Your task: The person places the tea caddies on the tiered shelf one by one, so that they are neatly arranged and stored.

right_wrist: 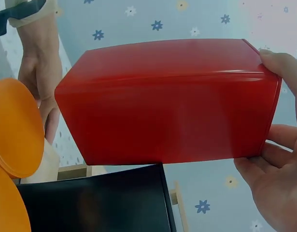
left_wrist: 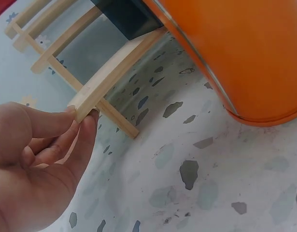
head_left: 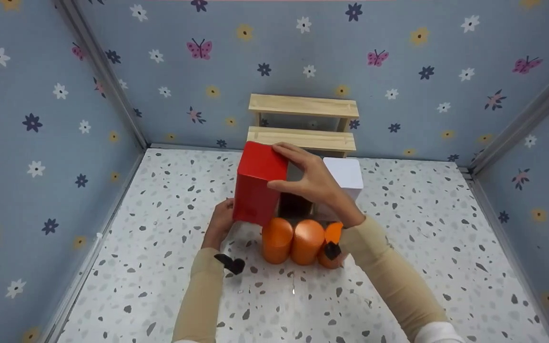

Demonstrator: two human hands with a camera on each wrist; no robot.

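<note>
My right hand [head_left: 315, 178] grips the top end of a red box [head_left: 258, 190], thumb on one side and fingers on the other. The box stands on the left beside a black box [right_wrist: 100, 203]; whether its bottom rests on anything is hidden. My left hand [left_wrist: 47, 154] pinches the end of a low board of a wooden tiered rack [left_wrist: 109, 79]. In the head view the red box partly covers that hand. A white box [head_left: 343, 174] stands right of the black one. In front are three orange canisters [head_left: 277, 243], the rightmost partly behind the right wrist.
The rack's upper boards [head_left: 303, 105] rise behind the boxes, near the flowered back wall [head_left: 284, 52]. Side walls [head_left: 31, 157] close in both sides of the speckled table [head_left: 160, 267]. A black strap piece [head_left: 231, 264] sticks out at the left sleeve.
</note>
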